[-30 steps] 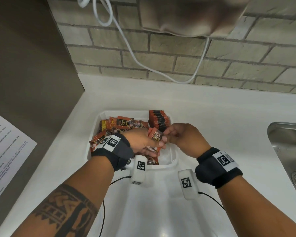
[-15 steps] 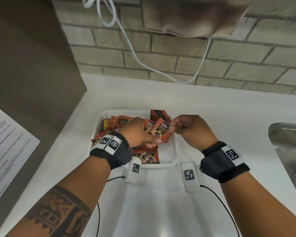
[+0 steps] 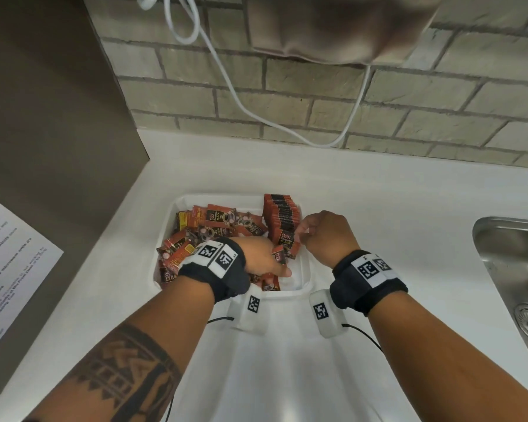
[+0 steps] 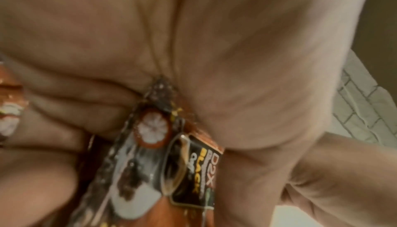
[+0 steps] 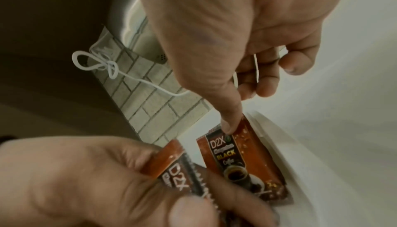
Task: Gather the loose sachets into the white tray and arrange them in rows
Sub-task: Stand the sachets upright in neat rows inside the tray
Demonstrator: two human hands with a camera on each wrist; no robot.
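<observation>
**Sachets all in the tray, one row built, a heap left to sort**

White countertop [image 3: 378, 208] runs across the middle of the head view, with a brick wall behind it, a white cable [image 3: 226, 83] looping down from the upper left, a steel sink [image 3: 518, 269] at the right edge and a printed sheet [image 3: 9, 263] at the lower left. At the centre of the frame sits the white tray [image 3: 306, 277].

Along the tray's right side a row of sachets [image 3: 282, 216] stands on edge, packed front to back. The right hand [image 3: 325, 236] is at the near end of that row, thumb and fingers curled onto the front sachet [image 5: 240, 161]; in the right wrist view its thumb tip presses the top edge of that packet against the tray wall. Whether the fingers behind it are also pinching it I cannot tell.

The left hand [image 3: 262, 258] lies low in the tray, just left of the row, fingers closed on a small bunch of sachets [image 4: 171, 171]; the left wrist view shows at least two packets fanning out of the fist. The two hands are close together but not touching.

Filling the upper left and left of the tray is a loose heap of sachets [image 3: 214, 229], lying flat and crossed at all angles. No sachet shows on the countertop outside the tray, so the gathering looks finished. By my reckoning the arranging is perhaps a third done: one row exists, and the heap plus the bunch in the left hand are yet to be stood in rows
</observation>
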